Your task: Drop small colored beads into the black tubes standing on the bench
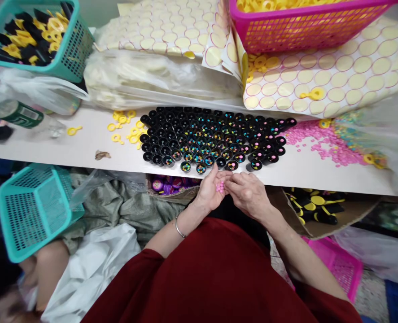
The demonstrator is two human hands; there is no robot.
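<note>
My left hand point(209, 190) is cupped palm up at the front edge of the table, holding small pink candy-like pieces point(220, 187). Over that palm, my right hand point(247, 192) has its fingers pinched together against the left fingers; what lies between its fingertips is hidden. Just beyond both hands, many small black cups point(164, 150) stand packed in rows. Several contain multicoloured bits, those on the right show pink pieces, and ones at the left look dark inside. A loose heap of pink pieces point(336, 150) spreads over the table to the right.
Yellow ring-shaped parts point(131, 130) lie left of the cups. Behind stand a teal basket point(79, 49), a pink basket point(286, 33) and sticker sheets point(356, 80). Below the table edge are an open carton point(353, 215) and another teal basket point(33, 211). Another person's leg point(52, 269) shows lower left.
</note>
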